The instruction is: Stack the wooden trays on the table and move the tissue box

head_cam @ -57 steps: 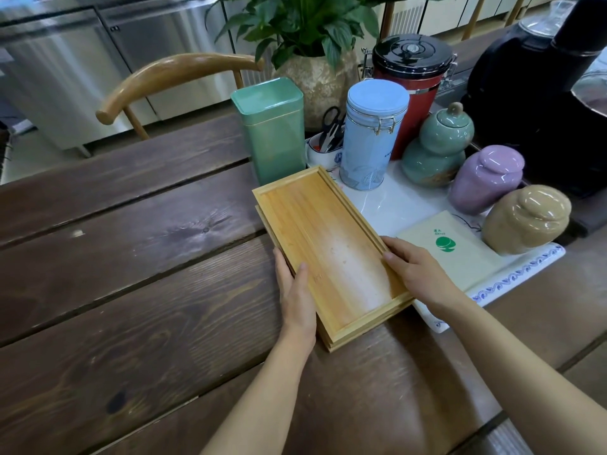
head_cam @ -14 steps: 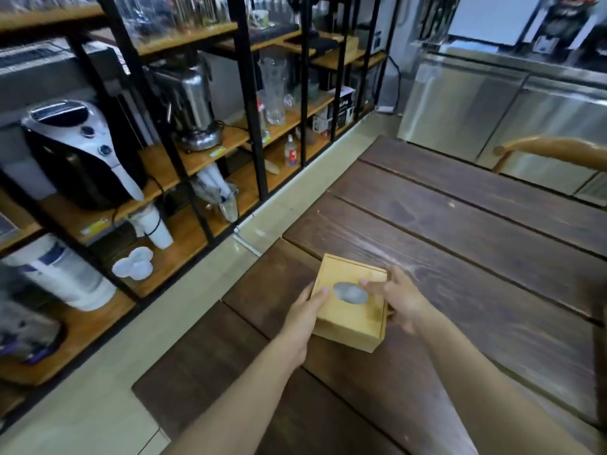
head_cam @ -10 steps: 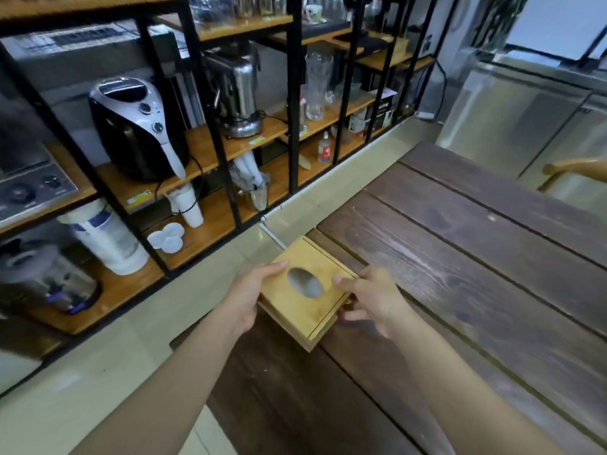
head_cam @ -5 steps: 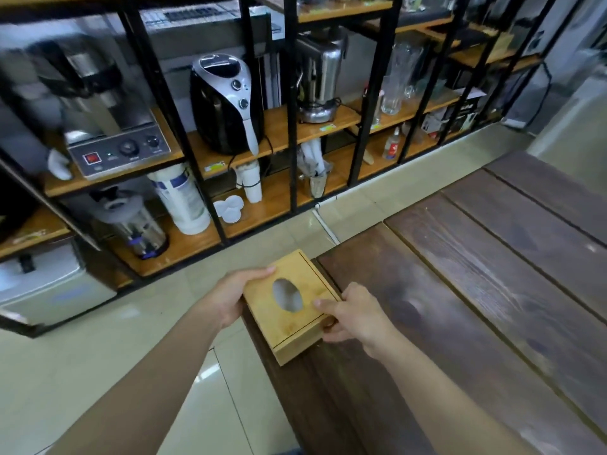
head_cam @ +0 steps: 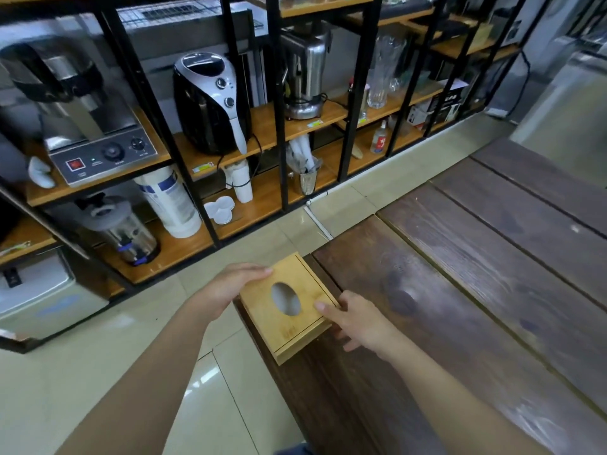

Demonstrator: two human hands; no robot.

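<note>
A square bamboo tissue box (head_cam: 302, 330) with an oval hole in its lid sits at the near left corner of the dark wooden table (head_cam: 476, 290), partly over the table's edge. My left hand (head_cam: 226, 289) grips its left side, fingers on the far left corner. My right hand (head_cam: 358, 320) holds its right side, thumb on the lid. The wooden trays are out of view.
Left of the table lies a tiled floor (head_cam: 98, 372). Beyond it stands a black metal rack with wooden shelves (head_cam: 285, 126) carrying an air fryer (head_cam: 210, 103), a blender, paper cups, glassware and other appliances.
My view swung from the trays to the table's left end. Both hands slid the tissue box leftward to the table's corner, near the edge by the floor.
</note>
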